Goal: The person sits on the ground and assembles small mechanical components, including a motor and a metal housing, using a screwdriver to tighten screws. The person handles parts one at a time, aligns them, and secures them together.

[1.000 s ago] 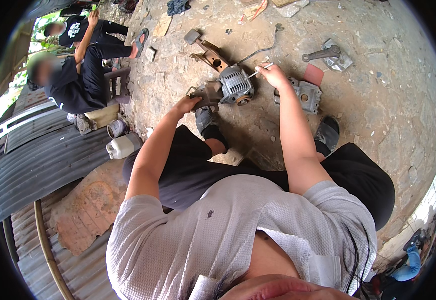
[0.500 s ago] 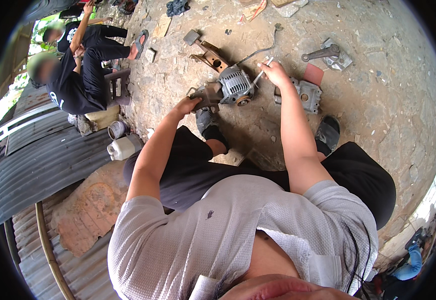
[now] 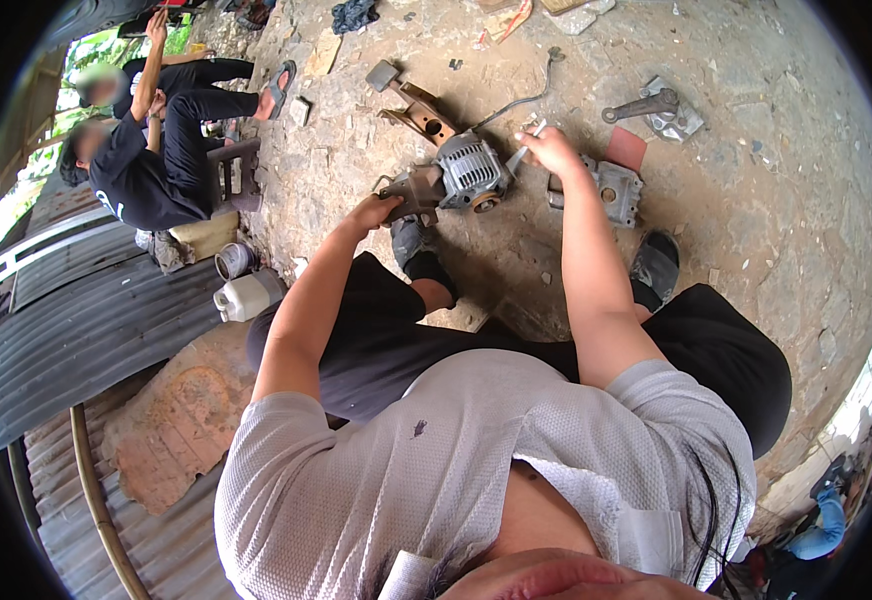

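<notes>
My left hand point(image 3: 371, 212) is closed on the edge of a dark brown metal bracket point(image 3: 416, 193). The bracket lies against the left side of a finned grey alternator point(image 3: 472, 168) on the ground. Pinched in my right hand point(image 3: 554, 150) is a slim, pale tool point(image 3: 518, 158), held beside the alternator's right side. Its lower end is blurred, so I cannot tell its exact kind or whether it touches the housing. Behind the alternator rests a rusty pedal bracket point(image 3: 421, 112), with a dark cable point(image 3: 516, 104) running to the right.
Right of my right hand lie a grey metal casting point(image 3: 618, 195), a red square piece point(image 3: 627, 148) and a connecting rod point(image 3: 644, 105). Two people sit at the left, one on a low stool point(image 3: 239, 172). Nearer are a white jug point(image 3: 244, 298) and corrugated sheets point(image 3: 106, 320).
The pale tool has tilted and its lower end has shifted slightly up and right in my right hand. My left hand keeps its hold. The people at the left have shifted their posture.
</notes>
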A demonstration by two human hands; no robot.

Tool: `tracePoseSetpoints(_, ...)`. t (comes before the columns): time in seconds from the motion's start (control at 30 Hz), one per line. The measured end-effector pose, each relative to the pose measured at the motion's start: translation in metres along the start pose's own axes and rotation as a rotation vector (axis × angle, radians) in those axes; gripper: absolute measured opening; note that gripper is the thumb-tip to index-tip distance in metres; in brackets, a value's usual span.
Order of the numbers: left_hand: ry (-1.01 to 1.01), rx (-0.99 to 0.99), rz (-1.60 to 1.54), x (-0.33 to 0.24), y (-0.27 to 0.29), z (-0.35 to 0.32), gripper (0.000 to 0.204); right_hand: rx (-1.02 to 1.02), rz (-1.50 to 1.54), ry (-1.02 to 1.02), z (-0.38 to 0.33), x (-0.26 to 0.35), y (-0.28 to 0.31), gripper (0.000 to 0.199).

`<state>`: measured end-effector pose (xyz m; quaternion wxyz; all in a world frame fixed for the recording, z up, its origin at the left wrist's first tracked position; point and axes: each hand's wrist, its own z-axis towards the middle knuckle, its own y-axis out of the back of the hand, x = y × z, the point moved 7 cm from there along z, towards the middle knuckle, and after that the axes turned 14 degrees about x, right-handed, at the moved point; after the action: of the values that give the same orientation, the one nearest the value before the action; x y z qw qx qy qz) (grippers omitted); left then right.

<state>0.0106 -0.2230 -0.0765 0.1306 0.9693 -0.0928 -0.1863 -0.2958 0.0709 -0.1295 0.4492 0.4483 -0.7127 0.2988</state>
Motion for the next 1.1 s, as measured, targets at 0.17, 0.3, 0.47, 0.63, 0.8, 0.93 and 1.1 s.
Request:
tracePoseSetpoints(0.17,0.017,-0.003,0.033,-0.006,-0.001,-0.002,0.053,-0.055,-0.041,0.05,0.003,-0.002,0.006,0.036)
tracePoseSetpoints(0.3,0.049,0.037,0.052,-0.011,0.001,-0.003,0.045,-0.041,-0.008,-0.001,0.012,-0.018,-0.007,0.039)
tracePoseSetpoints(0.47,0.032,0.051,0.03,-0.011,-0.004,-0.008,0.045,-0.087,-0.202,-0.075,0.01,-0.005,-0.013,0.05)
tracePoseSetpoints(0.63,0.002,0.018,0.032,-0.022,-0.005,-0.01,0.045,-0.495,-0.094,0.133,0.004,-0.011,0.013,0.045)
tracePoseSetpoints(0.8,-0.02,-0.014,-0.002,-0.012,-0.003,-0.009,0.052,-0.335,-0.169,0.035,0.004,0.009,0.001,0.04)
tracePoseSetpoints(0.93,-0.02,-0.009,-0.009,-0.017,-0.004,-0.008,0.052,-0.301,-0.243,-0.066,0.013,0.011,-0.003,0.038)
tracePoseSetpoints(1.1,0.006,0.014,-0.01,-0.011,-0.003,-0.005,0.045,-0.157,-0.041,0.039,0.014,0.031,-0.015,0.04)
